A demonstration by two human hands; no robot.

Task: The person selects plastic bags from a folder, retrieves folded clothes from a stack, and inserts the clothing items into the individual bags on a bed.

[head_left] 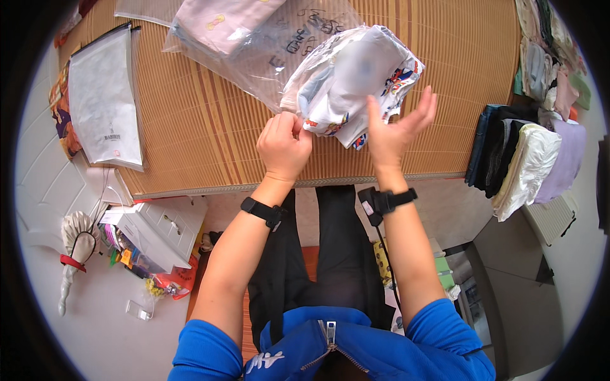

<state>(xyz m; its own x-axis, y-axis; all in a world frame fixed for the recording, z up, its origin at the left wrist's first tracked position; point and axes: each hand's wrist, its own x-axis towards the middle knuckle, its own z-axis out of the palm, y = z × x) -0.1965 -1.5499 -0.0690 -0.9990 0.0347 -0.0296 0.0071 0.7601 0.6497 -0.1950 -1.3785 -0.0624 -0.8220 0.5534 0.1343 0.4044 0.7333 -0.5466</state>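
Observation:
A folded bundle of white clothes with a colourful print lies on the bamboo mat, partly over a see-through plastic bag with handwriting on it. My left hand is closed at the bundle's lower left, where the bag's corner meets the cloth; what its fingers pinch is hidden. Along the bundle's lower right side, my right hand is open, fingers spread and thumb up against the cloth. Folded pink cloth shows through plastic just beyond, toward the far left.
The bamboo mat covers the raised surface before me. A white zip bag lies at its left edge. Stacked folded clothes sit at the right edge, with more garments behind. A white drawer cabinet stands below on the left.

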